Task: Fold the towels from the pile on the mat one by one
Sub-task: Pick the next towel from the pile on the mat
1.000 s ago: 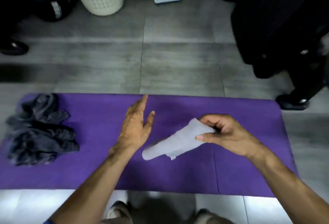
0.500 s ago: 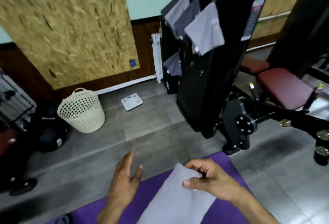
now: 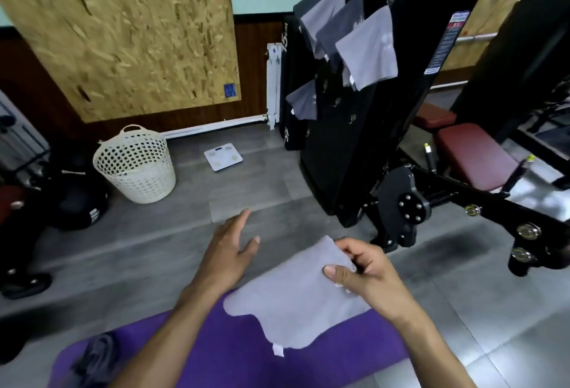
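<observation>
1. Flooring of grey planks; at far left, dark gear partly cut off by the frame edge, hard to identify.
2. Basket, cream, perforated, standing on the floor below a chipboard wall panel.
3. Scale, white, flat on the floor, well apart from the basket.
4. Mat, purple, along the lower edge; its near side is out of frame.
5. Pile of dark towels on the mat's left end, blurred, partly hidden by the left forearm.
6. Left hand, fingers spread and straight, holding nothing, raised just left of the towel.
7. Towel, light grey, held up above the mat's right part; one layer hangs loose with a wavy lower edge and a small white tag at the bottom.
8. Right hand, pinching the towel's upper right corner between thumb and curled fingers.
9. Gym machine, black, with grey cloths hanging on its hooks; maroon padded seat at right.
</observation>
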Demonstrator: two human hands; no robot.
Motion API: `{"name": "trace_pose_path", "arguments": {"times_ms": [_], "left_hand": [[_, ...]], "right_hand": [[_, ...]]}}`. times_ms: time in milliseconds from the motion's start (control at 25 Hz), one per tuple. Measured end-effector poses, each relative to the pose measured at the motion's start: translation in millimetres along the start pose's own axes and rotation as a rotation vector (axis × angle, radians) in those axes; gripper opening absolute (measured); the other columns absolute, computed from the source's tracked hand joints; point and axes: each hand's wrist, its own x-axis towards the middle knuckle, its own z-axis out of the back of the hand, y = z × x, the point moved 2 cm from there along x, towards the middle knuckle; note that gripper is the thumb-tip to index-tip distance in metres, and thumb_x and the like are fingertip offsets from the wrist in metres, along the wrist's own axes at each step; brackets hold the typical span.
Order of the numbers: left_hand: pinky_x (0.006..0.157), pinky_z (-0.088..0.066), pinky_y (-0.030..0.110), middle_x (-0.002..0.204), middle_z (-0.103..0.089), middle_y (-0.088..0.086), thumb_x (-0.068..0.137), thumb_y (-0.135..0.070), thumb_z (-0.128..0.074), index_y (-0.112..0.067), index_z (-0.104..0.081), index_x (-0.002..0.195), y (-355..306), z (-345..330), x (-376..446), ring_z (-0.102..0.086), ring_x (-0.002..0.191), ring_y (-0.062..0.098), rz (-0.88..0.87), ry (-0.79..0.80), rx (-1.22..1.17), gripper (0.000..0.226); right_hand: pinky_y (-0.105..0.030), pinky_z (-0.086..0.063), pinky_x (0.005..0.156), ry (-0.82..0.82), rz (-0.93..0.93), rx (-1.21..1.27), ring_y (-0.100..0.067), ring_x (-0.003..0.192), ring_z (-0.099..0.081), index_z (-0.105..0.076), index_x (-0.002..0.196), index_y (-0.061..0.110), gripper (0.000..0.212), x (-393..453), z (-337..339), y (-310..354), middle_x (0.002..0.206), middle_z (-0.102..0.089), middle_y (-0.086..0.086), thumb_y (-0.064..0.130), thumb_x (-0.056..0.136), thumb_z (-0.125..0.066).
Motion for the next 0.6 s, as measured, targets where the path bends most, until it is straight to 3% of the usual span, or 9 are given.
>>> {"name": "trace_pose_path", "arguments": {"times_ms": [200, 360, 600], "left_hand": [[0.109, -0.023, 0.016, 0.153, -0.034, -0.005, 0.095, -0.032, -0.057, -0.026, -0.026, 0.152, 5.8, -13.1, 58.8, -0.031, 0.139, 0.009, 0.015, 0.045, 0.002, 0.065], [0.111, -0.018, 0.016, 0.155, -0.03, -0.006, 0.095, -0.029, -0.058, -0.027, -0.025, 0.152, 11.7, -25.9, 131.2, -0.026, 0.141, 0.008, 0.054, 0.006, -0.001, 0.066], [0.113, -0.026, 0.025, 0.153, -0.036, -0.003, 0.092, -0.026, -0.063, -0.024, -0.033, 0.15, 22.2, -32.0, 249.2, -0.032, 0.14, 0.012, 0.084, 0.02, 0.0, 0.065]], "right_hand": [[-0.029, -0.049, 0.065, -0.056, -0.036, 0.022, -0.019, 0.074, -0.063, -0.073, 0.091, 0.017, 0.016, 46.9, 17.6, -24.1, 0.083, -0.07, -0.007, 0.023, 0.078, -0.079], [-0.036, -0.049, 0.069, -0.048, -0.057, 0.053, -0.025, 0.077, -0.064, -0.073, 0.094, 0.013, 0.037, 115.6, 46.9, -47.8, 0.087, -0.071, -0.017, 0.039, 0.071, -0.084], [-0.026, -0.046, 0.065, -0.07, -0.046, 0.022, -0.013, 0.074, -0.063, -0.074, 0.087, 0.018, 0.007, 237.3, 76.7, -45.4, 0.078, -0.068, -0.006, 0.012, 0.083, -0.077]]}}
